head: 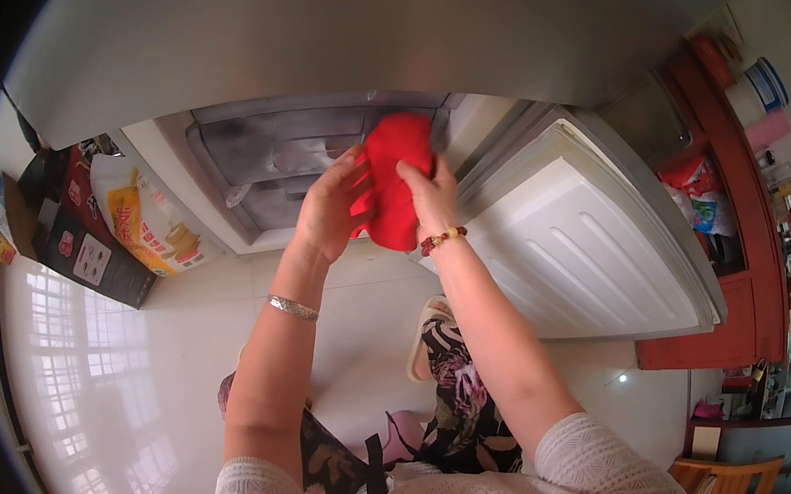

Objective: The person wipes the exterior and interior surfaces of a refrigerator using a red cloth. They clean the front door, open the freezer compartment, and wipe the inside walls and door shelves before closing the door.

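Note:
A bright red cloth [397, 181] hangs between my two hands in front of the refrigerator's lower compartment. My right hand [433, 195] grips its right side, thumb on top; a beaded bracelet [443, 240] is on that wrist. At the cloth's left edge is my left hand [336, 206], its fingers spread and slightly blurred; whether they grip the cloth cannot be told. Behind the hands, grey translucent freezer drawers [310, 143] show inside the compartment. The white-lined lower door [586, 247] stands open to the right.
A dark cardboard box [93, 256] and a printed plastic bag [158, 223] stand on the tiled floor [199, 386] at left. The closed upper refrigerator door [370, 23] spans the top. A red wooden cabinet [752, 294] with jars and bags lies right, beyond the open door.

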`<state>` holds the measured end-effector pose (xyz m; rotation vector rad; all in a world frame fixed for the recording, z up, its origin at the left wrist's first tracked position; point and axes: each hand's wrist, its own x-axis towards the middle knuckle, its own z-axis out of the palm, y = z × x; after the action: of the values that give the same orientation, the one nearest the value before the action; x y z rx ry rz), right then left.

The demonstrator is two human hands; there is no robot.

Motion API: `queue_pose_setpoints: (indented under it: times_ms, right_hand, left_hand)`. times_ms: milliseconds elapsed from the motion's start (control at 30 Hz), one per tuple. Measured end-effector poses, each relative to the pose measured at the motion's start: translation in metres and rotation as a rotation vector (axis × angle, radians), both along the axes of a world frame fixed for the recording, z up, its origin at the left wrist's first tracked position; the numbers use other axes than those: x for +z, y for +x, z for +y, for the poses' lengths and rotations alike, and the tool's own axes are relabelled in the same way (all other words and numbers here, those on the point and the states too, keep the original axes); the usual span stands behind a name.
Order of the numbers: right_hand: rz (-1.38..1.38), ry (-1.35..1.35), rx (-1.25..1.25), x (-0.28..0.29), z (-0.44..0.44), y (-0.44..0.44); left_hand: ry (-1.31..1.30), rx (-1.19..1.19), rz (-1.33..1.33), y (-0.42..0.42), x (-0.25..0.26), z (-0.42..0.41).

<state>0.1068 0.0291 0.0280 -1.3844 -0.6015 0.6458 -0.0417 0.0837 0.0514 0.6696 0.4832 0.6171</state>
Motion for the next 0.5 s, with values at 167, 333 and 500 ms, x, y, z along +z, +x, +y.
queue_pose_setpoints:
  times_ms: [167, 333, 500]
  right_hand:
    - [0.184, 0.336, -0.029, 0.062, -0.033, -0.025]
    - [0.133, 0.484, 0.009, 0.076, -0.048, -0.016]
    - [0.125, 0.223, -0.161, 0.062, -0.063, -0.001]
  left_hand:
    - [0.478, 0.002, 0.000, 0.018, 0.040, -0.026]
    - [0.651, 0.245, -0.052, 0.056, 0.050, -0.037]
    - [1.257, 0.692, 0.199, 0.091, 0.054, -0.048]
